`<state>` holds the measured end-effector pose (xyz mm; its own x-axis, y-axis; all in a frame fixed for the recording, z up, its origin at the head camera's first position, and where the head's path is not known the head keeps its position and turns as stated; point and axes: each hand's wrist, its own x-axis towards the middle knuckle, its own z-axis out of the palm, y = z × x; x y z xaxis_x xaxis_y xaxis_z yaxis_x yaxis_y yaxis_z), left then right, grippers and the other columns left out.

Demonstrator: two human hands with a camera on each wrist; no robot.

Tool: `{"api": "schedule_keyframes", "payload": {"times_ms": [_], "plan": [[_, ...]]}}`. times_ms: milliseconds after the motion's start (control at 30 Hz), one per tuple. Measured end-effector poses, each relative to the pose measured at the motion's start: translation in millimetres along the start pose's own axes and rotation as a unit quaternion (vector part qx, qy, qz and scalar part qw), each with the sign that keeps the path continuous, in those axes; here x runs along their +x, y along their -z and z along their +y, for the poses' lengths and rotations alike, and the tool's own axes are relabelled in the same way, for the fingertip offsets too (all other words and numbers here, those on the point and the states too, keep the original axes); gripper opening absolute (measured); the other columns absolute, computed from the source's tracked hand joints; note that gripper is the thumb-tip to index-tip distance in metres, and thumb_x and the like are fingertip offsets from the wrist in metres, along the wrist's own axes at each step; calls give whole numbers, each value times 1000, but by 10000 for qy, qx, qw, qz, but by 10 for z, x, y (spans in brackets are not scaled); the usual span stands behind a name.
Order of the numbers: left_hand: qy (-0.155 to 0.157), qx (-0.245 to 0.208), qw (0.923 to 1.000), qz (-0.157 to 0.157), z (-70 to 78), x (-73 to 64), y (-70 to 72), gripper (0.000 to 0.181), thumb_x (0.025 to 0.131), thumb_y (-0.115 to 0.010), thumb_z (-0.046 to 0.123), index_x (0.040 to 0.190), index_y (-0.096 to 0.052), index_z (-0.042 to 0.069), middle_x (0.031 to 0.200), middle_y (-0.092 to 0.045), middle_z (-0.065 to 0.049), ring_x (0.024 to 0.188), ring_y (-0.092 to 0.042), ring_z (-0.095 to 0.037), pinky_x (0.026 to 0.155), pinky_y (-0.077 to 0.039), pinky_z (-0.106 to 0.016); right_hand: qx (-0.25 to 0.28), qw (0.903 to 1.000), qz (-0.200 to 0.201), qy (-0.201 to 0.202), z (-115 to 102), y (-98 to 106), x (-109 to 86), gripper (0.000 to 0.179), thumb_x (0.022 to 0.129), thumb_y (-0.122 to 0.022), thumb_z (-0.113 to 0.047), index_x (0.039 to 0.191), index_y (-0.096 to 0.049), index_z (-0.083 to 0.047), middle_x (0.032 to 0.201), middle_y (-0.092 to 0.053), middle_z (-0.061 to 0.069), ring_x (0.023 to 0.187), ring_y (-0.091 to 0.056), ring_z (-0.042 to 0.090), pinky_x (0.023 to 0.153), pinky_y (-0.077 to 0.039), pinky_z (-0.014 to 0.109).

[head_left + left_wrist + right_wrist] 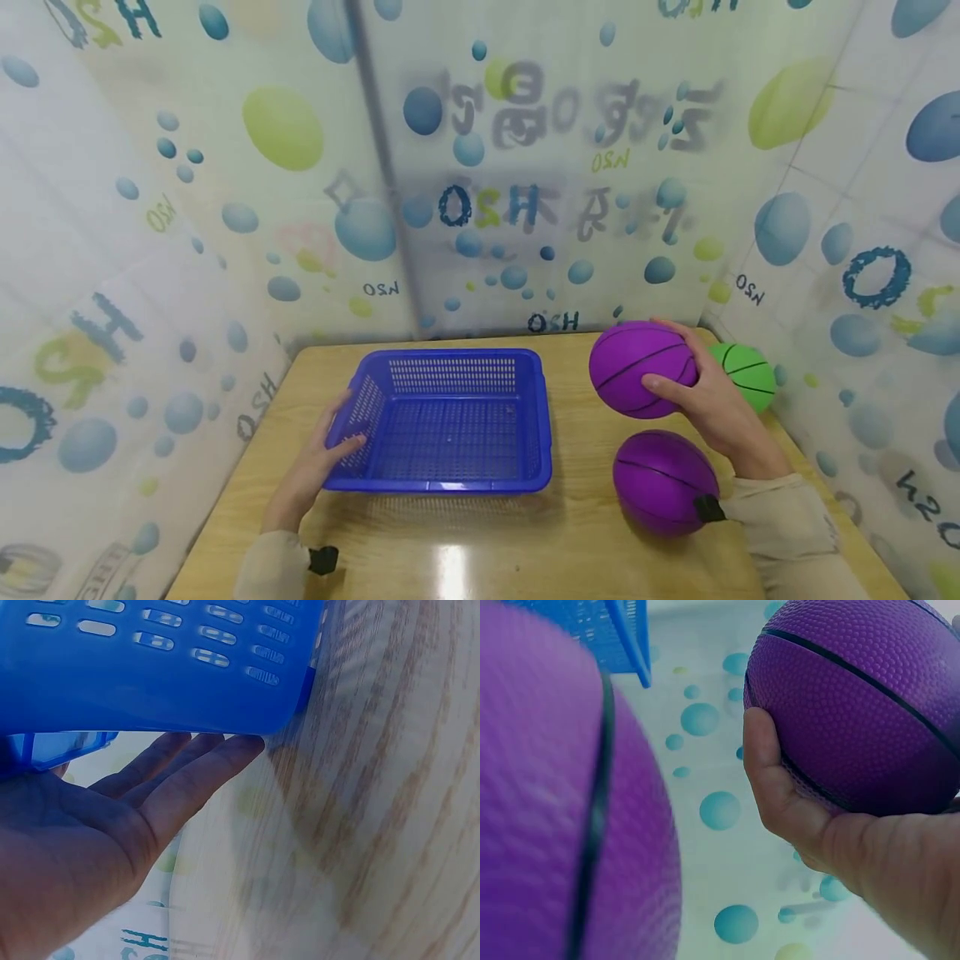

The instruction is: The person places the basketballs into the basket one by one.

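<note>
With right hand (708,383) clamped on purple ball (630,362), left hand (311,465) gripping blue basket (450,486), reads as carry step; next likely needs steady grip clear of lower ball (660,479).

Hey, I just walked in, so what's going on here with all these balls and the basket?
A person is working with both hands at a table. The left hand grips the left side of a blue basket, while the right hand holds a purple ball beside the basket's right end. A second purple ball sits nearer the person, and a green ball lies beyond the right hand, partly hidden. None of the three balls is in the basket.
</note>
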<state>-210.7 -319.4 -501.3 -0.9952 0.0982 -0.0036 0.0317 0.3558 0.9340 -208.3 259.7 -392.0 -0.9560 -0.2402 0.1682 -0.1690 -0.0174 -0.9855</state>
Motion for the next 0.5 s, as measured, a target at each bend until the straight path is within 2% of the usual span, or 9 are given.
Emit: {"api": "schedule_keyframes", "payload": {"times_ms": [133,300,500], "plan": [[-34,-34,10000,-17,0,5,-10,79,103,-64,24,166,-17,35,174,-8,-7,155,-13,-46,117,-14,-76,46,9999,-89,24,-42,-88,92,77,98,-67,-7,161,-30,-33,152,-35,19,124,-61,32,92,-60,39],[16,17,10000,-7,2,8,1,80,103,-66,26,166,-18,38,174,-5,-4,156,-8,-46,116,-12,-78,125,9998,-156,35,-41,-215,208,78,97,-69,-7,160,-31,-34,152,-36,17,126,-59,36,93,-59,43],[36,-2,10000,1,-9,6,4,80,102,-66,25,166,-18,37,174,-5,-5,156,-8,-46,117,-11,-77,-91,9995,-295,112,-14,-415,341,80,94,-72,-13,160,-32,-34,152,-36,17,126,-57,42,92,-59,47]]}}
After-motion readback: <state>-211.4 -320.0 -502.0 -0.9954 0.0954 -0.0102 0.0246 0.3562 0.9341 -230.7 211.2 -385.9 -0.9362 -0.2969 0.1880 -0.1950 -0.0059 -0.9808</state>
